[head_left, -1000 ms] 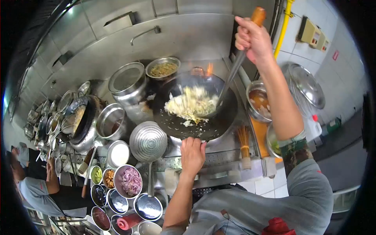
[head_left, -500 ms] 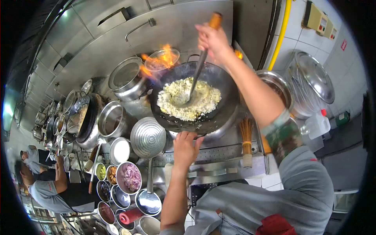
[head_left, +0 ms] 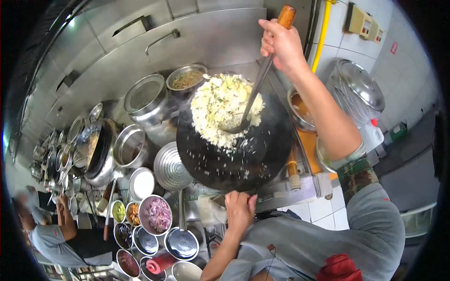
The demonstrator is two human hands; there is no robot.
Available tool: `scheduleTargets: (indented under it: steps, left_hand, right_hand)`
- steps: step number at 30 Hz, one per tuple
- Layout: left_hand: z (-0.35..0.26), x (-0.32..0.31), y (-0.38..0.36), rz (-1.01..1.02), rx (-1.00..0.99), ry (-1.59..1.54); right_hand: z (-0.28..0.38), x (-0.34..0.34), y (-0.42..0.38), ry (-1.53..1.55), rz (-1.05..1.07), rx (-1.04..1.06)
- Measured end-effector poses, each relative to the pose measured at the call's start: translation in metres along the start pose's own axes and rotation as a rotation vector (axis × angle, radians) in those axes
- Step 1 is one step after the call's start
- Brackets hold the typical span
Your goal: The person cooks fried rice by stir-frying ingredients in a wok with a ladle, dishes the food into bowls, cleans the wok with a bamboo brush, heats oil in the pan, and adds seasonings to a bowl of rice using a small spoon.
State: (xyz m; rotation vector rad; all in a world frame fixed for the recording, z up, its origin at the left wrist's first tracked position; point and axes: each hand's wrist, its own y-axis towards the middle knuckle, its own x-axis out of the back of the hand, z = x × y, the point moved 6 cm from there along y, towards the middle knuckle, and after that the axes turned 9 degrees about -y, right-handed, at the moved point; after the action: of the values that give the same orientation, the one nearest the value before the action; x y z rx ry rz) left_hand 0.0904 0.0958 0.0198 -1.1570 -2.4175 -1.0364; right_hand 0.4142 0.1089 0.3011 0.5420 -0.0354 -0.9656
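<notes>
My right hand [head_left: 285,46] is closed round a long-handled ladle [head_left: 258,86], just below the end of its wooden grip. The ladle's bowl is in a mass of rice [head_left: 211,110] with yellow bits, probably egg. The rice is bunched at the far side of a black wok [head_left: 220,171], some of it blurred above the rim, with loose grains scattered on the near wall. My left hand [head_left: 239,211] is curled at the wok's near edge, gripping it; the part under its fingers is hidden. Beside it lies a folded cloth [head_left: 212,209].
Left of the wok are a perforated skimmer [head_left: 172,164], a bowl of chopped onion [head_left: 157,214], several seasoning bowls and a red bottle [head_left: 160,263]. Steel pots [head_left: 145,96] stand behind. A bamboo brush [head_left: 294,173] is at the right. A co-worker [head_left: 61,234] stands far left.
The wok has come nearer me and tilted, its rice shifting from the middle to the far side. My right hand and ladle moved right. The flames behind the wok are gone.
</notes>
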Motion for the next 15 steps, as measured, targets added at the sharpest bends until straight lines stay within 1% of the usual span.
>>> scheduleTargets:
  steps: [2,3,4,5,6,8,9,11,12,13,14,15]
  left_hand:
    - [-0.034,0.027,0.036,-0.107,-0.104,0.014]
    - [-0.043,0.041,0.065,-0.132,-0.006,0.043]
    - [-0.044,0.042,0.089,-0.134,-0.014,0.034]
    - [-0.030,0.031,0.099,-0.124,-0.009,0.026]
    - [-0.006,0.013,0.100,-0.112,0.001,0.019]
    - [0.036,-0.017,0.080,-0.093,-0.007,0.100]
    - [0.046,-0.023,0.063,-0.077,-0.013,0.142]
    - [0.028,-0.009,0.027,-0.076,-0.063,0.081]
    - [0.021,-0.001,0.021,-0.065,-0.090,0.055]
    - [0.016,0.005,0.036,-0.055,-0.082,0.072]
    - [0.011,0.010,0.050,-0.043,-0.043,0.083]
    - [0.009,0.014,0.058,-0.017,0.006,0.106]
  right_hand:
    - [0.001,0.001,0.001,0.020,-0.012,0.006]
    - [-0.003,-0.005,-0.005,-0.024,-0.052,-0.015]
    - [-0.001,-0.016,-0.005,-0.065,-0.084,-0.011]
    - [-0.006,-0.027,-0.007,-0.138,-0.091,-0.028]
    - [-0.028,-0.030,-0.001,-0.274,-0.144,-0.052]
    - [-0.047,-0.042,-0.006,-0.366,-0.096,0.084]
    - [-0.041,-0.043,-0.016,-0.274,-0.056,0.074]
    - [-0.012,-0.040,-0.023,-0.098,0.042,0.093]
    - [-0.008,-0.031,-0.019,-0.097,0.070,0.051]
    - [-0.008,-0.021,-0.010,-0.082,0.051,0.020]
    - [-0.014,-0.014,-0.002,-0.073,0.044,-0.038]
    - [-0.013,-0.010,0.003,-0.099,0.053,-0.045]
